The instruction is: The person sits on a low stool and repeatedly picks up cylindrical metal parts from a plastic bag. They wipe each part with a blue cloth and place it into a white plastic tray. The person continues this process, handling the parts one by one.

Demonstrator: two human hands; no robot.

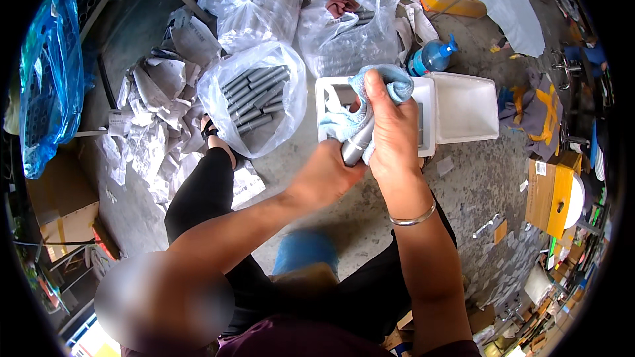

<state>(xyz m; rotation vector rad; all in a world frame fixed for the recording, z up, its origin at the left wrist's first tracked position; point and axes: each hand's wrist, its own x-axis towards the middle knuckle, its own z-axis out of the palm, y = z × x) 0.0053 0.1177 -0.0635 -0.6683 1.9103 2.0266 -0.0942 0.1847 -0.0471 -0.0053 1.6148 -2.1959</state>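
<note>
A grey metal tube [358,145] slants up and away between my hands. My left hand [325,175] is closed round its near end. Higher up, my right hand [395,129] wraps a light blue cloth [348,124] about the tube, thumb pointing up along it. The tube's far end is hidden by the cloth and fingers. Both hands are over the near side of a white foam-like box [322,96]. Its contents are mostly covered by my hands and the cloth.
Left of the box, a clear plastic bag [297,102] holds several grey tubes [254,96]. Crumpled newspaper [155,96] lies farther left. A white lid or tray [465,107] and a blue pump bottle [433,56] are at the right. Filled bags [261,10] stand behind.
</note>
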